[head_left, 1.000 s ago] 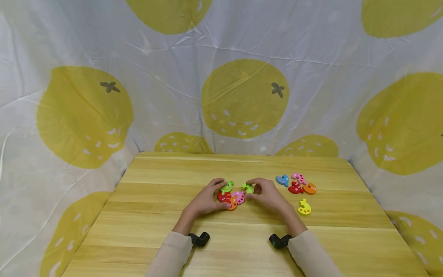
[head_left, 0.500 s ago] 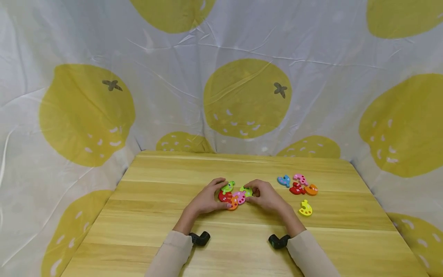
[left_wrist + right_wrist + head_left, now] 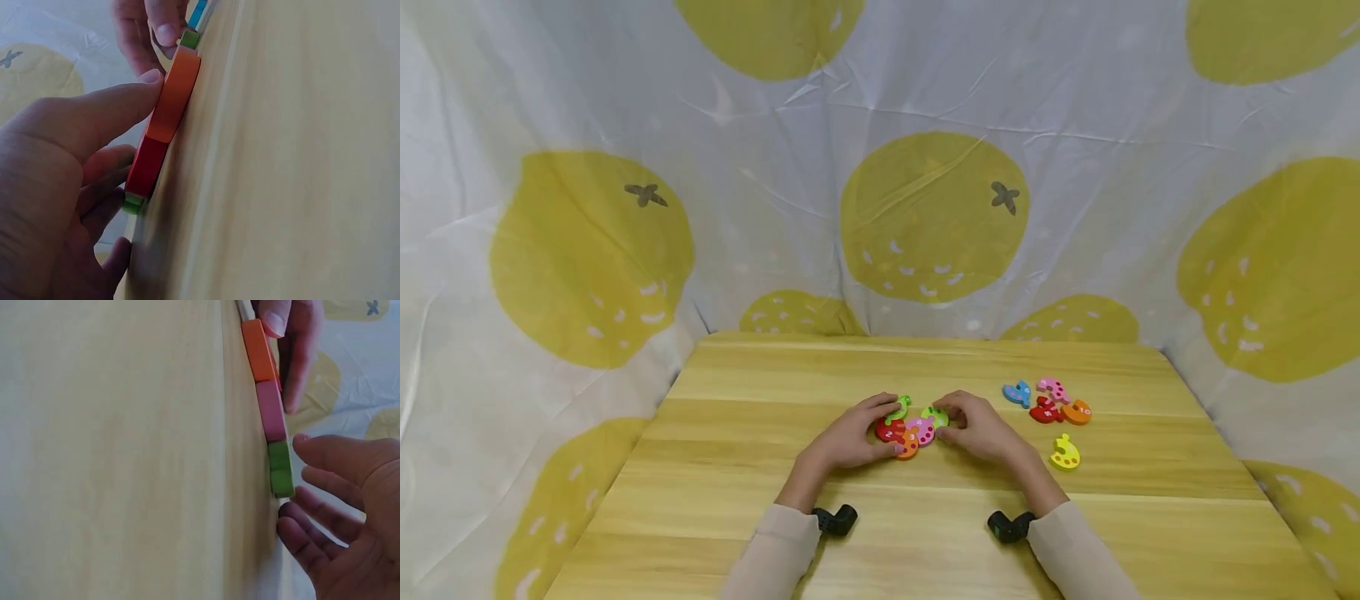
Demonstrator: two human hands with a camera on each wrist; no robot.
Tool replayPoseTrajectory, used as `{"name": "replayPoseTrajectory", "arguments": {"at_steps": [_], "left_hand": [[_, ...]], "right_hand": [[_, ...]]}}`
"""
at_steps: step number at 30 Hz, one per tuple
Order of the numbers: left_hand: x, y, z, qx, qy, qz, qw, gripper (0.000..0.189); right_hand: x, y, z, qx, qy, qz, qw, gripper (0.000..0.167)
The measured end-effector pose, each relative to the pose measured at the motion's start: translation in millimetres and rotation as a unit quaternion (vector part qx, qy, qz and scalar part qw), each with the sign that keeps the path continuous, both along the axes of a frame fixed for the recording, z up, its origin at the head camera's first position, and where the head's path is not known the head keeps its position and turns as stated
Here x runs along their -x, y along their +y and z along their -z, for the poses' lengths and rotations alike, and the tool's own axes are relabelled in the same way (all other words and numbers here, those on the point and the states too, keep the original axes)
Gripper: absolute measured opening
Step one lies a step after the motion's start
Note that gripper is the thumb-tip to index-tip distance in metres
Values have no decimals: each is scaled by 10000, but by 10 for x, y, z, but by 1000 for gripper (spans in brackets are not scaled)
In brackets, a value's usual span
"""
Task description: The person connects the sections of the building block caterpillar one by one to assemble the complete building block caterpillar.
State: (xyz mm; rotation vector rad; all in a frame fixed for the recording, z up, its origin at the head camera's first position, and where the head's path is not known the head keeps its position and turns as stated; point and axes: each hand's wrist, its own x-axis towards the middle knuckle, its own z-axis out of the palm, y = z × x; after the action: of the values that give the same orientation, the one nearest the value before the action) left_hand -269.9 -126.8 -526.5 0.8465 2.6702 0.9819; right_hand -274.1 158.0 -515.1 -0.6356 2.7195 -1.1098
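Light green piece (image 3: pixel 281 470) came in against the pink piece (image 3: pixel 922 431)

A second earlier it had sat a little farther out on the right; now it touched the pink piece, at the right end of a curved row (image 3: pixel 914 429) on the table (image 3: pixel 917 533). The red piece (image 3: pixel 889 431), the orange piece (image 3: pixel 908 447) and the green head piece (image 3: pixel 901 409) made up the rest.

The left hand (image 3: pixel 853 433) gripped the row, thumb against the orange piece, fingers round the far side. The right hand (image 3: pixel 979 427) had thumb and fingers bent round the light green piece; how firmly they pressed could not be told.

Each piece looked light, stiff and hard to break, probably painted wood, its smooth faces perhaps a bit slippery. The thick side edges seemed the surest hold, pinched across the outer curve, with the knob and notch left free.
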Motion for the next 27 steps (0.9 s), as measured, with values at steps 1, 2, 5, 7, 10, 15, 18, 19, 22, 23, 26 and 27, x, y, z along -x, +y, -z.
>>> {"name": "replayPoseTrajectory", "arguments": {"at_steps": [1,2,5,7,10,15,18,19,22,23,26,27], "left_hand": [[-3,3,8,2,20,19,10000,74],[-8,5,10,-19,6,13,10000,73],[-8,-4,37,-153,-11,-23,9999,70],[-5,-19,53,-204,-53,-63,9998,68],[7,-34,69,-324,-99,-107,9994,68],[35,-36,48,-526,-114,-204,9983,67],[33,-35,36,-587,-88,-274,9979,66],[30,-35,39,-587,-70,-291,9978,66],[20,-29,59,-612,-26,-337,9976,65],[17,-27,67,-621,-25,-353,9974,65],[6,-20,85,-651,-37,-394,9971,63],[2,-18,89,-650,-40,-407,9970,63]], "right_hand": [[-8,21,-14,9,-25,46,10000,43],[-17,42,-29,42,-52,100,9999,43],[-42,104,-78,65,26,210,9998,42],[-65,150,-105,98,92,314,9994,42],[-92,247,-128,180,179,497,9984,41],[-101,468,-158,259,289,857,9956,43],[-93,589,-154,148,387,1115,9929,45],[-89,621,-149,119,415,1249,9912,46],[-80,714,-132,28,461,1592,9862,48],[-75,741,-126,17,475,1721,9839,49],[-47,815,-101,-53,495,1997,9786,51],[-31,838,-90,-88,522,2035,9776,51]]}}
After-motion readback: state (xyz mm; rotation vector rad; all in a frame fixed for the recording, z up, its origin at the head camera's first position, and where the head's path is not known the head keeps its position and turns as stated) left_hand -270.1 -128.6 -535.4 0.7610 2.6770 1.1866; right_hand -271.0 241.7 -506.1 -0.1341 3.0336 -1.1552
